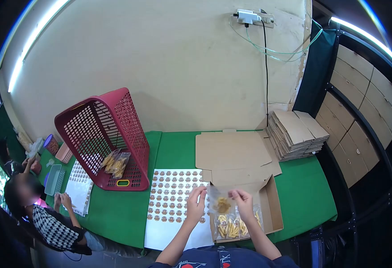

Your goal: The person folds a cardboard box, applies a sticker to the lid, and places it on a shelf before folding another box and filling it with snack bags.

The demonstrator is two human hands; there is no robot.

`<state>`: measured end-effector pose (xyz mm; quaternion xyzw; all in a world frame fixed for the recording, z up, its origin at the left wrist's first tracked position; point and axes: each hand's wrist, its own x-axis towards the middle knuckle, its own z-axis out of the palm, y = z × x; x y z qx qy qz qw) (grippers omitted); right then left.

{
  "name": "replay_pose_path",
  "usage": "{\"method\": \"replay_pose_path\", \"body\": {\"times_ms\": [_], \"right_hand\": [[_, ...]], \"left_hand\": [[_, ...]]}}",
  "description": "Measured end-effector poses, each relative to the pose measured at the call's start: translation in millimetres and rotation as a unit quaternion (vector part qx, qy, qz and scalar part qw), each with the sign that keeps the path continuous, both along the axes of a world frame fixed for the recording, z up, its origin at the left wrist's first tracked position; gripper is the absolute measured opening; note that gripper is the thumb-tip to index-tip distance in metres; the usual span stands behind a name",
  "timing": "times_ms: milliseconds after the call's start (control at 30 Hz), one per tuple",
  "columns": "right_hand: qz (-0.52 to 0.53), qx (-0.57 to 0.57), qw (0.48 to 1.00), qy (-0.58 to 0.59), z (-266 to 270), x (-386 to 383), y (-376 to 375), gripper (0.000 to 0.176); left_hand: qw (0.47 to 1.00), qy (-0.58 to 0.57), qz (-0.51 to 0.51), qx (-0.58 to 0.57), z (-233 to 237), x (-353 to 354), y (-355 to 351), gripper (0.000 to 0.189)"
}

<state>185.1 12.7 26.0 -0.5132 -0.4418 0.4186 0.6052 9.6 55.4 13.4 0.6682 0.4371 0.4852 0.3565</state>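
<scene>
Between my two hands hangs a clear plastic bag [222,204] with yellow-brown pieces gathered at its bottom. My left hand [196,204] pinches the bag's left edge near the top. At the opposite upper corner, the fingers of my right hand [243,202] are closed on the bag. Below lies an open cardboard box [275,207], its lid folded back toward the wall. Inside it sit several clear packets of pale yellow sticks [228,227], partly hidden by my right forearm. Left of the box is a white sheet of round brown stickers [171,196], close to my left hand.
A tipped red plastic basket [136,134] holds a few snack packets [115,164]. Flattened cardboard boxes [296,134] are stacked at the back right. On the left, another person [55,219] sits beside more sticker sheets [78,190] and a teal tray [54,179]. Black metal shelving [341,94] stands right.
</scene>
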Motion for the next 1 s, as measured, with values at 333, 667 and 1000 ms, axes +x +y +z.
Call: {"method": "replay_pose_path", "body": {"times_ms": [333, 667, 1000], "right_hand": [[0.089, 0.043, 0.995, -0.014, 9, -31, -1, 0.021], [0.247, -0.257, 0.933, -0.057, -12, 4, -5, 0.043], [0.12, -0.255, 0.959, -0.001, -42, 7, -12, 0.038]], "left_hand": [[0.993, 0.068, -0.092, 0.013, -28, 29, -17, 0.066], [0.873, -0.295, -0.112, -0.371, -37, 3, -11, 0.037], [0.864, -0.11, -0.184, -0.456, -49, 5, -23, 0.047]]}}
